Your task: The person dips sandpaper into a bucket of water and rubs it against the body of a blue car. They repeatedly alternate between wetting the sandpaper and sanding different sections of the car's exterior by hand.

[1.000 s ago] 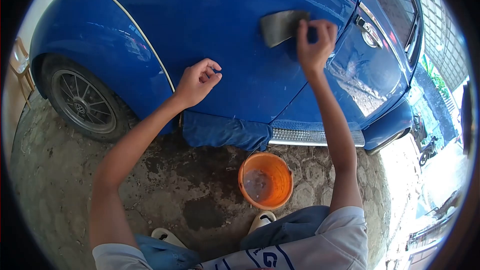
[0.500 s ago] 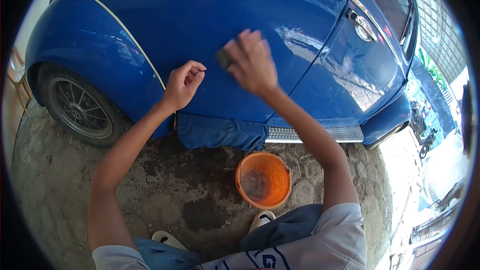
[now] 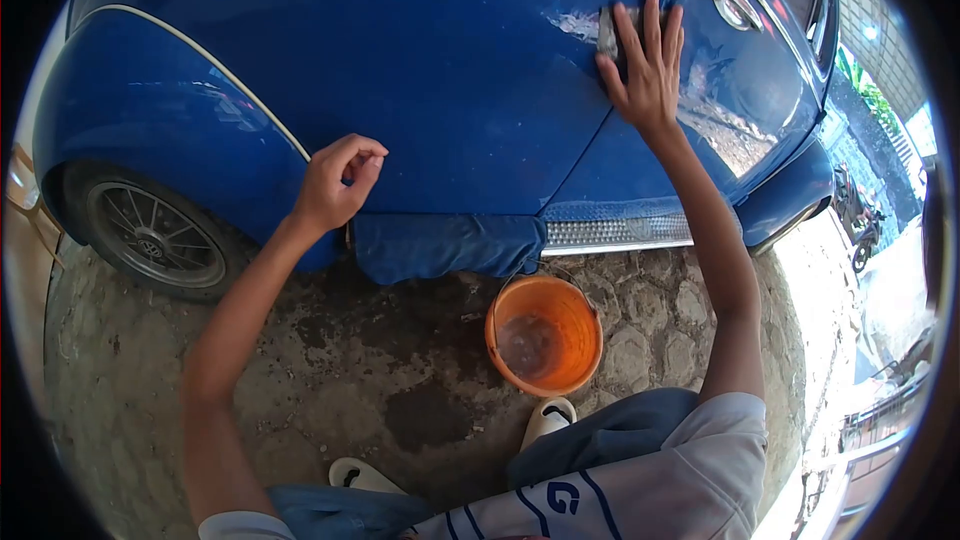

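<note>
The blue car fills the upper part of the view. My right hand lies with its fingers spread on a greyish cloth or pad, pressed flat against the car body beside the door seam and below the chrome door handle. Part of the pad is hidden under the palm. My left hand is curled with thumb and fingertips together, in front of the lower body panel near the cream fender trim; whether anything small is inside it cannot be made out.
An orange bucket with cloudy water stands on the stone ground near my feet. A dark blue cloth drapes over the running board. At the left is the car's wheel; a motorcycle is far right.
My right hand has moved right and up across the panel with the pad, to the door seam. My left hand stays curled, slightly further left. The view has shifted a little.
</note>
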A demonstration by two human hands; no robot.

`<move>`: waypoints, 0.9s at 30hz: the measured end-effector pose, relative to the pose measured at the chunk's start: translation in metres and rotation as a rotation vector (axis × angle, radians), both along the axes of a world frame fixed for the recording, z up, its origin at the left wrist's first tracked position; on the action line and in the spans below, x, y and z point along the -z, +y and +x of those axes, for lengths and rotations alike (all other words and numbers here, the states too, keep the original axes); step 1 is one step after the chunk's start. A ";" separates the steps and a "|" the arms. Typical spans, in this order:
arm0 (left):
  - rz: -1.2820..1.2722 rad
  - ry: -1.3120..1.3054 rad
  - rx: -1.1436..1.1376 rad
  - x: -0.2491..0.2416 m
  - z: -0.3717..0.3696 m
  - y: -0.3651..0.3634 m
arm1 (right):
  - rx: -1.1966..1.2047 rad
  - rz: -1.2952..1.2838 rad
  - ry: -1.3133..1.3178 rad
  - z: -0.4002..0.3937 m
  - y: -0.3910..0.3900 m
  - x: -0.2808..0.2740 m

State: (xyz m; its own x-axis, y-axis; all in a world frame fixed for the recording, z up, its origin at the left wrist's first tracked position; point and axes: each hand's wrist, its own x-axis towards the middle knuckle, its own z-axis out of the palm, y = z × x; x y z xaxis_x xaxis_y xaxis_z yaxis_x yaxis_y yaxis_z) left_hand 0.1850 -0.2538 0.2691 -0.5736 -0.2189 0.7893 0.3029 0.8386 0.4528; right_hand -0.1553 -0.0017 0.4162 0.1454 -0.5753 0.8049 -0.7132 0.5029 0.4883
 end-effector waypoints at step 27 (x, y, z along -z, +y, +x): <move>-0.709 0.124 -0.182 -0.028 0.016 -0.041 | -0.211 0.429 0.486 0.171 -0.173 0.164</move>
